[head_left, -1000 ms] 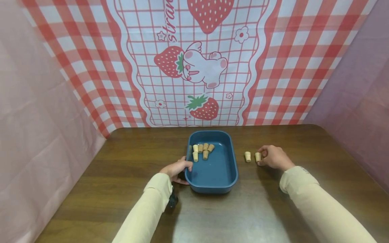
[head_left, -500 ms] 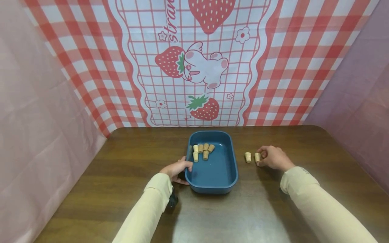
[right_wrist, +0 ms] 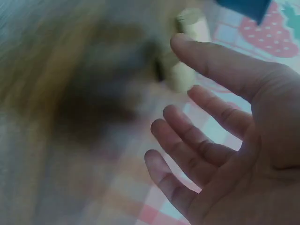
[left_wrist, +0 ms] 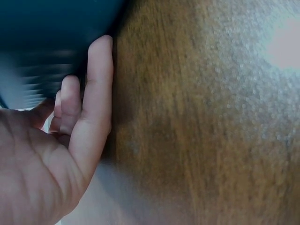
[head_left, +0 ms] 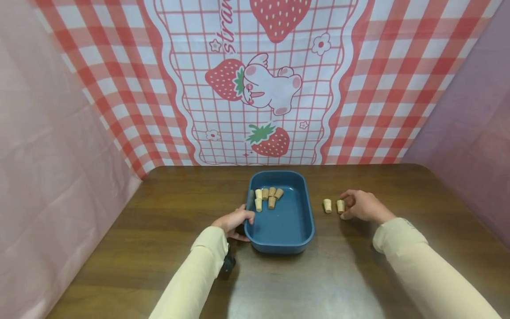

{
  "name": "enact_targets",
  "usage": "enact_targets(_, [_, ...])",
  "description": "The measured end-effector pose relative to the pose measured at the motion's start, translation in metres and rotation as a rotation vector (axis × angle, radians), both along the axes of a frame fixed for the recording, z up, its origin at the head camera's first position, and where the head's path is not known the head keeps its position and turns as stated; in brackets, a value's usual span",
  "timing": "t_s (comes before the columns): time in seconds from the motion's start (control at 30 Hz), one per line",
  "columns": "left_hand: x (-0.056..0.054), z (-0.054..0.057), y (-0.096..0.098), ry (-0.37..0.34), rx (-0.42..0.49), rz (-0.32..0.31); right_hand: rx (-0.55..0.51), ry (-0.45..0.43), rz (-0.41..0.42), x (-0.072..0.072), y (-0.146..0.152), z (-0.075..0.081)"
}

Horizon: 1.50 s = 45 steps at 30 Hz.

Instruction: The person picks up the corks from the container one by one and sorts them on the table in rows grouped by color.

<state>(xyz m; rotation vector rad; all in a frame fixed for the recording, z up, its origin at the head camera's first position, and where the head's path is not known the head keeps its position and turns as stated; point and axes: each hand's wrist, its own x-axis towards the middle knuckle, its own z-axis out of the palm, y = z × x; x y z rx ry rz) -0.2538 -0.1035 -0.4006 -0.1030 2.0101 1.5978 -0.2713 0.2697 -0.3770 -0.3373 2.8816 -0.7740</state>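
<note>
My left hand (head_left: 235, 223) grips the left side of a blue rectangular bin (head_left: 280, 249), thumb over the rim and fingers against the outer wall. In the left wrist view the fingers (left_wrist: 99, 79) lie along the bin's lower side, just over the tabletop. Several corks (head_left: 271, 203) stand grouped in the bin's back left. Right of the bin, two pale tapered corks stand side by side, a nearer-to-bin cork (head_left: 327, 206) and a right-hand cork (head_left: 340, 207). My right hand (head_left: 364, 207) is around the right-hand cork, thumb and fingers spread apart in the right wrist view.
A brown wooden table (head_left: 159, 248) carries everything. Behind its back edge hangs a red-and-white checked strawberry cloth (head_left: 275, 141). Plain pinkish curtains (head_left: 79, 155) hang at both sides.
The whole head view has shifted slightly to the right. The left hand keeps its place on the bin. The right hand stays beside the right-hand cork, its fingers slightly looser around it.
</note>
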Motion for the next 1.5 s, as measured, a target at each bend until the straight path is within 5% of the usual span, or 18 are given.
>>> enact_targets(0.37, [0.0, -0.001, 0.002, 0.009, 0.009, 0.008, -0.046, 0.112, -0.013, 0.007, -0.014, 0.031])
enact_targets(0.67, [-0.001, -0.001, 0.002, 0.006, 0.009, 0.004, -0.154, 0.11, -0.016, 0.008, -0.032, 0.048])
enact_targets(1.5, [0.001, -0.002, 0.001, 0.019, 0.009, 0.012, -0.181, 0.09, 0.018, -0.001, -0.092, 0.063])
